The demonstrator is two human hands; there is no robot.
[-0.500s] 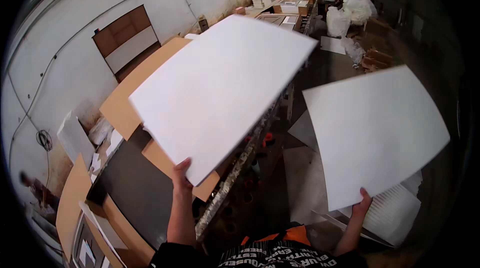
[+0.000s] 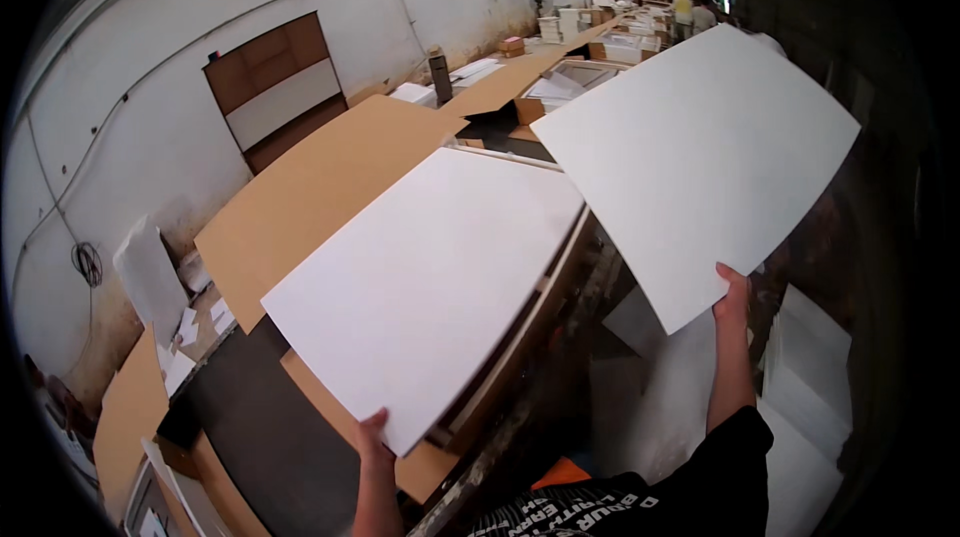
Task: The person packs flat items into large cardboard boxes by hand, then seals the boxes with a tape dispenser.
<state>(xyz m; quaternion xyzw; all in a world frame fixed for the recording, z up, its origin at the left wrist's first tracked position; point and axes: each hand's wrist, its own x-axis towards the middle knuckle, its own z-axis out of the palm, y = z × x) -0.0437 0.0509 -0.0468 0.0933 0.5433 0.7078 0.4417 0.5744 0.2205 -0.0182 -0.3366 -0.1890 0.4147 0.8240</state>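
Observation:
My left hand (image 2: pixel 375 437) grips the near corner of a white rectangular board (image 2: pixel 430 287), thumb on top and fingers hidden beneath. That board lies low over an open cardboard box (image 2: pixel 440 485) on the line, covering most of it. With my right hand (image 2: pixel 733 297) I grip the near edge of a second white board (image 2: pixel 700 167), its thumb on the upper face. The second board is held tilted in the air to the right, and its left edge overlaps the far right part of the first in view. Whether the first board touches the box, I cannot tell.
Large brown cardboard flaps (image 2: pixel 330 197) stand open on the left. A dark belt surface (image 2: pixel 285 427) runs beside me. White sheets are stacked (image 2: pixel 810 367) at the lower right. More open boxes (image 2: pixel 575 82) line the way ahead, with people (image 2: pixel 683 15) far off.
The right board has been lifted and brought inward and forward from the right side. The left board has come down nearer, over the box. My view has shifted as well.

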